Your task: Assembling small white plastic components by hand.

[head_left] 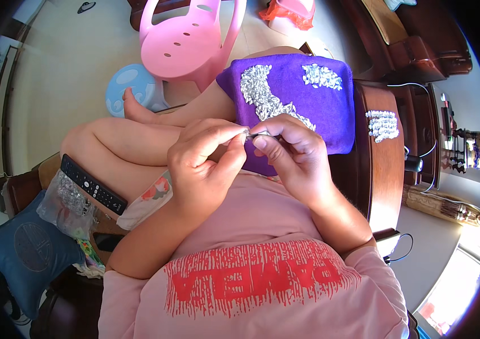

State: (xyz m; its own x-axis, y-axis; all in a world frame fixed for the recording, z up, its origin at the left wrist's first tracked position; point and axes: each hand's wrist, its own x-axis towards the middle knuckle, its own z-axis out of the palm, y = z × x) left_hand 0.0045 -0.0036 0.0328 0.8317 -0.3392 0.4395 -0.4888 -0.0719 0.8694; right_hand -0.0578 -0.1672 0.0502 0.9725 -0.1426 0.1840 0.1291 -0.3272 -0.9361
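My left hand and my right hand meet in front of my chest, each in a pinch of thumb and forefinger. Between the fingertips is a small silvery piece with a dark part toward the right hand; it is too small to name its kind. Just beyond my right hand lies a purple cloth, spread over something flat by my legs. On it are a long, curved heap of small silvery pieces and a smaller heap at the far right. My right hand covers part of the long heap's near end.
Short rows of silvery pieces lie on the wooden armrest at the right. A black remote control and a clear plastic bag are by my left leg, near a blue cushion. Beyond stand a pink chair and blue stool.
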